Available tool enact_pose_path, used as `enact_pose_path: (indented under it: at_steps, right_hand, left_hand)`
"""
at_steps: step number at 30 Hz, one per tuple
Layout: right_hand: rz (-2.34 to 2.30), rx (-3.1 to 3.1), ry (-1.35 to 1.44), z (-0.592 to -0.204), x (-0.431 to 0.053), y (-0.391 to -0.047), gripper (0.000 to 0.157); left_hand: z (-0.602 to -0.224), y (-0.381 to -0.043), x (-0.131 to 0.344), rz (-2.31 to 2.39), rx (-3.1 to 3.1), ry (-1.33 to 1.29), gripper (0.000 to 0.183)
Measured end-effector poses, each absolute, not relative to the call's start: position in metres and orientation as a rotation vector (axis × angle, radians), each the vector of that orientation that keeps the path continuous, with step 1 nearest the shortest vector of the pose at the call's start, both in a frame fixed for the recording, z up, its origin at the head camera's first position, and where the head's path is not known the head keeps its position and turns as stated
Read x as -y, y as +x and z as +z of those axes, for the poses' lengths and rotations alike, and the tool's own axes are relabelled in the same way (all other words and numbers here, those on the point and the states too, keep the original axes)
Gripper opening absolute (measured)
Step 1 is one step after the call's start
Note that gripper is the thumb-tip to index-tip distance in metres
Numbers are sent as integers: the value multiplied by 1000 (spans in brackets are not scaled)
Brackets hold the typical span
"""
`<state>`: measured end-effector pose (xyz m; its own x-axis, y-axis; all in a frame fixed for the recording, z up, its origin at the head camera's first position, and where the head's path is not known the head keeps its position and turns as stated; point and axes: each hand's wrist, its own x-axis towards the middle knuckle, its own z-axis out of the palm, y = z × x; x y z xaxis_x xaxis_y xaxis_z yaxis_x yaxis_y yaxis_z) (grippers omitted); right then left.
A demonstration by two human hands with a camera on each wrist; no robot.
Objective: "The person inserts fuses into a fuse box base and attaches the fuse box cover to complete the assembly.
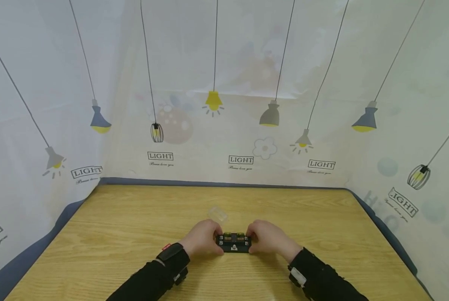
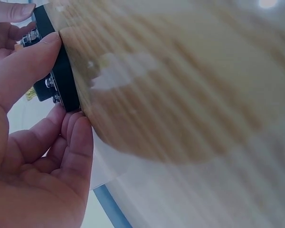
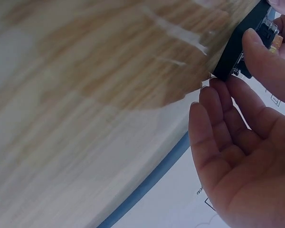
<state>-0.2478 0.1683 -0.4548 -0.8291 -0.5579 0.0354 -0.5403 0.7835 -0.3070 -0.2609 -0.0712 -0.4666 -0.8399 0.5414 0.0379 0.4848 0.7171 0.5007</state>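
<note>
A small black fuse holder [image 1: 234, 248] with screw terminals and two yellowish fuses sits at the front middle of the table. My left hand [image 1: 203, 238] pinches its left end between thumb and fingers, and my right hand [image 1: 270, 237] grips the right end the same way. In the left wrist view the left thumb lies along the side of the fuse holder [image 2: 70, 90], with the fingertips at its end. The right wrist view shows the right thumb against the fuse holder [image 3: 229, 54] and the other fingers curled at its near corner.
Just behind the left hand lies a clear plastic cover [image 1: 218, 213] on the wooden table [image 1: 153, 209]. A white cloth [image 1: 194, 167] printed with hanging lamps rises around the back and both sides, and a blue-grey border [image 1: 209, 184] runs along the table's far edge.
</note>
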Motion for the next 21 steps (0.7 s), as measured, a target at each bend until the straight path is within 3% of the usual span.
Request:
enact_pose_path:
  at_steps: [13, 21]
  right_hand:
    - [-448, -2933, -856, -456, -167, -248, 32]
    - [-471, -2929, -861, -454, -167, -247, 32]
  left_hand:
    - [-459, -272, 74, 873, -2812, 883, 64]
    - [-456, -283, 73, 917, -2988, 850, 54]
